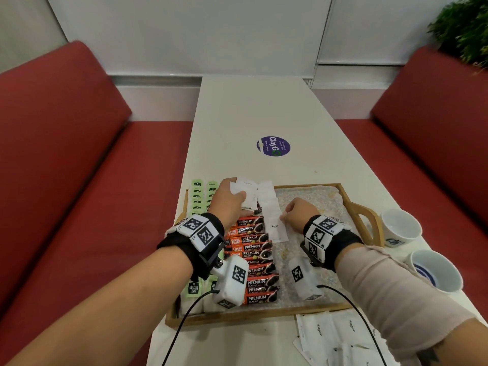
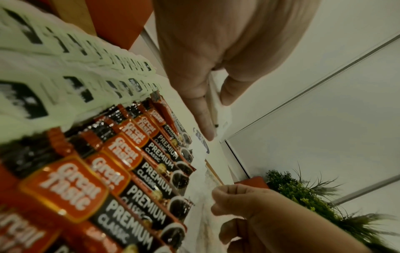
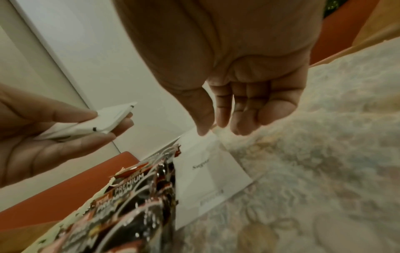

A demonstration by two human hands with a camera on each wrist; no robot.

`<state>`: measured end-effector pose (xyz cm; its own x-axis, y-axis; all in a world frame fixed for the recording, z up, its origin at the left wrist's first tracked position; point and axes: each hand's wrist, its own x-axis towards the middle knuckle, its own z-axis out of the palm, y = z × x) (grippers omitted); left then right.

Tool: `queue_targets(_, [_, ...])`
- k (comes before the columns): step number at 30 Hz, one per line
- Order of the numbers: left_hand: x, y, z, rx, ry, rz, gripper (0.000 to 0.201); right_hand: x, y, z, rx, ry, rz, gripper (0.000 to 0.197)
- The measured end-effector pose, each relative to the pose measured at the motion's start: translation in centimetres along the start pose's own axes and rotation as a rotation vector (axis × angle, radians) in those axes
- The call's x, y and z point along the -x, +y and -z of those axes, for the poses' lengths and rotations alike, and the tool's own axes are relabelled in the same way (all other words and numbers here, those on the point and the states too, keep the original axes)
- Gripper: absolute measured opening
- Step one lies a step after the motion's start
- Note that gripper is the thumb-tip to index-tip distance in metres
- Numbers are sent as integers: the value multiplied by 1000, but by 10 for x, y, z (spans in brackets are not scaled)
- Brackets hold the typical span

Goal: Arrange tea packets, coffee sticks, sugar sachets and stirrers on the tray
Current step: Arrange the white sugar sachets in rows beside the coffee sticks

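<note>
A wooden tray (image 1: 306, 185) with a flowered liner lies on the white table. Green tea packets (image 1: 196, 196) (image 2: 65, 68) fill its left side, beside a column of red-and-black coffee sticks (image 1: 250, 247) (image 2: 129, 171) (image 3: 134, 196). White sugar sachets overlap in a row right of the sticks. My left hand (image 1: 237, 196) (image 2: 216, 118) (image 3: 65, 137) holds a small stack of sugar sachets (image 1: 245, 194) (image 3: 97, 123) above the far end of the tray. My right hand (image 1: 295, 211) (image 3: 216, 126) (image 2: 238, 205) pinches the far edge of the nearest laid sachet (image 1: 276, 228) (image 3: 212, 176) between thumb and forefinger.
Two white cups (image 1: 401, 225) (image 1: 435, 270) stand on the table right of the tray handle. Several loose sugar sachets (image 1: 330, 336) lie near the table's front edge. A purple sticker (image 1: 273, 146) marks the middle of the table. Red benches (image 1: 66, 154) flank the table.
</note>
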<state>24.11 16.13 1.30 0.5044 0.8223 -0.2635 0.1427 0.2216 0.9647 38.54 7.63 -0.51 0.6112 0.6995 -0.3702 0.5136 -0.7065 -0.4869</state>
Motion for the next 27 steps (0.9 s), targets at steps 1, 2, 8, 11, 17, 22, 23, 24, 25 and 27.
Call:
queue_targets(1, [0,1,0,23,2,6,38,0,0,2,-60,46,21,10])
queue_targets(2, [1,1,0,45,3,7,36,1,-2,4,-132,92,64,13])
queue_targets(8, [3,2,0,-57,9,-74,35,14,-24,13,-436,162,357,17])
queue_targets(11, [5,2,1,-111,21,-107,37,20,-30,14,-381,186,426,25])
queue_targets(17, [8,3,1,-127,25,-130,30,24,-29,17,-316,108,387,31])
queue_targets(22, [7,4,0,-111,90,-126,8,18,-10,15,-305,82,317,9])
queue_targets(23, [5,4,0,-106,94,-121,8,17,-4,12,-326,94,288,4])
queue_targets(24, [5,3,1,-108,96,-119,7,17,2,10,-353,106,246,5])
queue_targets(25, [5,2,1,-115,95,-124,6,17,8,7,-386,110,192,9])
queue_targets(27, [3,-1,2,-135,95,-136,7,19,19,1,-449,92,75,16])
